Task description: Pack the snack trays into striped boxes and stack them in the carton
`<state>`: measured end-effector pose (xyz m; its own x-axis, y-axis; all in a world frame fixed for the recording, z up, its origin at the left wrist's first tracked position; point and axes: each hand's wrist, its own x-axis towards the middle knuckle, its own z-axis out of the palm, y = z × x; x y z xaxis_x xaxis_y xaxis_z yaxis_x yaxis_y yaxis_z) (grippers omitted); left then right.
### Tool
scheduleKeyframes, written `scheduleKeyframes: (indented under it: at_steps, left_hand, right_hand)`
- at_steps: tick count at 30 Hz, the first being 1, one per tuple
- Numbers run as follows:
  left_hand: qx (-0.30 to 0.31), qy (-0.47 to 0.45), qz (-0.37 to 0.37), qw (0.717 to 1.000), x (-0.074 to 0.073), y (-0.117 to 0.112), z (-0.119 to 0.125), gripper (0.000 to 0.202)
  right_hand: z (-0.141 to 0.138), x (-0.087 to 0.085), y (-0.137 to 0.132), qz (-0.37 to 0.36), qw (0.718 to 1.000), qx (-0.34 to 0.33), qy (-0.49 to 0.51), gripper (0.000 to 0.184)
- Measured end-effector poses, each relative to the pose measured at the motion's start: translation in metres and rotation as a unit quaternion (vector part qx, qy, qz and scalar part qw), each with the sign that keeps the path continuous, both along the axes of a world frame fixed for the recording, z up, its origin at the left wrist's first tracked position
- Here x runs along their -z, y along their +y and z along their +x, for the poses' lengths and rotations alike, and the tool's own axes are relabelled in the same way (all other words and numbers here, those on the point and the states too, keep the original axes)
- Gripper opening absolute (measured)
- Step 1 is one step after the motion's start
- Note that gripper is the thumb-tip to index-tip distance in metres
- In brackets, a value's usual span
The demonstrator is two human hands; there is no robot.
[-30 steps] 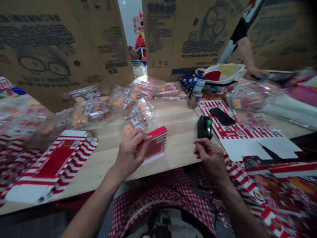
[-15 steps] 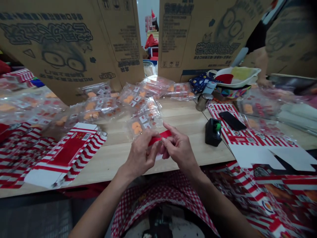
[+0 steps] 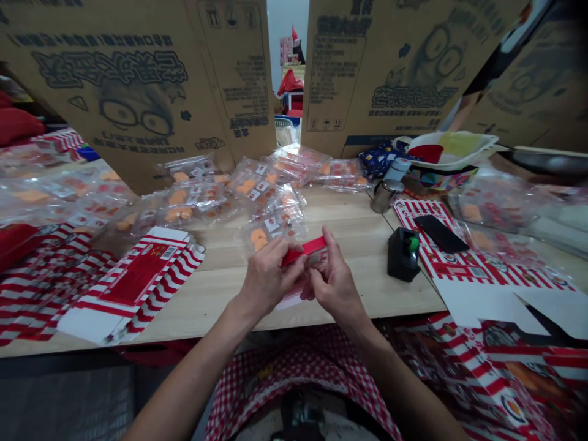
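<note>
In the head view, the left hand (image 3: 266, 285) and the right hand (image 3: 335, 285) are meeting over the near edge of the table (image 3: 353, 223), just in front of the person's body. Together they are gripping a small red box (image 3: 309, 248), which is sitting between them and a little above the fingers. Its red top edge is running from lower left to upper right, so the long axis is lying across the body and rising slightly toward the right. The left hand is pinching the left end, while the right hand is closing on the right end with one finger stretched up behind it. Both hands are touching the box, so neither is nearer. The lower part of the box is hidden behind the fingers.

Clear bags (image 3: 271, 220) are lying just behind the box. A black tape dispenser (image 3: 403, 254) is standing near the right hand but apart from it. Flat striped cartons (image 3: 138, 278) are lying well apart on the left.
</note>
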<state>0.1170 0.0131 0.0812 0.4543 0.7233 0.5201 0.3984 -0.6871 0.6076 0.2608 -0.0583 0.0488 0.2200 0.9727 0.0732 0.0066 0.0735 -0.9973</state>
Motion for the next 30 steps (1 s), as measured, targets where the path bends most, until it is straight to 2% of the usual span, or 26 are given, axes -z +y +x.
scheduleKeyframes:
  at_steps: [2, 3, 5, 6, 7, 9, 11, 12, 14, 16, 17, 19, 20, 22, 24, 27, 29, 30]
  left_hand:
    - [-0.091, -0.066, -0.059, 0.992, 0.013, 0.011, -0.024, 0.015]
    - [-0.152, -0.113, -0.102, 0.977, 0.024, 0.016, -0.042, 0.020]
    - [-0.276, -0.203, -0.173, 0.923, 0.055, 0.021, -0.088, 0.036]
    - [-0.340, -0.216, -0.186, 0.896, 0.072, 0.020, -0.113, 0.041]
    - [-0.388, -0.185, -0.205, 0.879, 0.089, 0.017, -0.137, 0.043]
    - [-0.430, -0.113, -0.229, 0.866, 0.116, 0.005, -0.175, 0.046]
    - [-0.452, 0.032, -0.182, 0.873, 0.127, -0.006, -0.191, 0.049]
    - [-0.444, 0.086, -0.147, 0.880, 0.126, -0.009, -0.191, 0.050]
    - [-0.375, 0.144, -0.089, 0.912, 0.114, -0.009, -0.173, 0.047]
    - [-0.245, 0.175, -0.078, 0.950, 0.095, 0.001, -0.141, 0.037]
    - [-0.185, 0.194, -0.079, 0.960, 0.086, 0.007, -0.123, 0.034]
    - [-0.116, 0.259, -0.092, 0.954, 0.076, 0.022, -0.089, 0.037]
    - [-0.104, 0.296, -0.109, 0.943, 0.075, 0.028, -0.076, 0.039]
    - [-0.100, 0.345, -0.150, 0.921, 0.080, 0.038, -0.058, 0.036]
    - [-0.114, 0.353, -0.188, 0.909, 0.091, 0.046, -0.053, 0.022]
    - [-0.170, 0.329, -0.232, 0.899, 0.100, 0.056, -0.067, 0.014]
    - [-0.220, 0.298, -0.255, 0.893, 0.095, 0.064, -0.082, 0.018]
    - [-0.243, 0.278, -0.263, 0.891, 0.090, 0.067, -0.089, 0.020]
  right_hand:
    - [0.009, 0.008, 0.000, -0.009, 1.000, -0.017, 0.002, 0.083]
    - [0.016, 0.015, 0.002, -0.016, 1.000, -0.017, -0.018, 0.075]
    - [0.034, 0.031, 0.015, -0.042, 0.988, -0.002, -0.147, 0.053]
    - [0.043, 0.040, 0.024, -0.058, 0.971, 0.007, -0.233, 0.046]
    - [0.052, 0.048, 0.036, -0.071, 0.947, 0.013, -0.313, 0.043]
    - [0.062, 0.062, 0.063, -0.079, 0.900, 0.008, -0.428, 0.044]
    - [0.061, 0.070, 0.091, -0.060, 0.874, -0.017, -0.482, 0.046]
    - [0.057, 0.073, 0.104, -0.046, 0.860, -0.036, -0.507, 0.052]
    - [0.042, 0.077, 0.128, -0.010, 0.827, -0.091, -0.555, 0.074]
    - [0.026, 0.080, 0.148, 0.032, 0.764, -0.154, -0.626, 0.095]
    - [0.018, 0.081, 0.158, 0.050, 0.728, -0.181, -0.659, 0.099]
    - [0.008, 0.081, 0.175, 0.072, 0.671, -0.210, -0.708, 0.098]
    - [0.005, 0.080, 0.182, 0.076, 0.659, -0.212, -0.718, 0.096]
    - [0.003, 0.074, 0.193, 0.076, 0.660, -0.207, -0.718, 0.090]
    - [0.005, 0.062, 0.197, 0.068, 0.667, -0.196, -0.716, 0.078]
    - [0.021, 0.034, 0.190, 0.036, 0.694, -0.156, -0.702, 0.055]
    - [0.039, 0.009, 0.179, 0.022, 0.715, -0.125, -0.688, 0.047]
    - [0.050, -0.005, 0.172, 0.023, 0.739, -0.126, -0.661, 0.046]
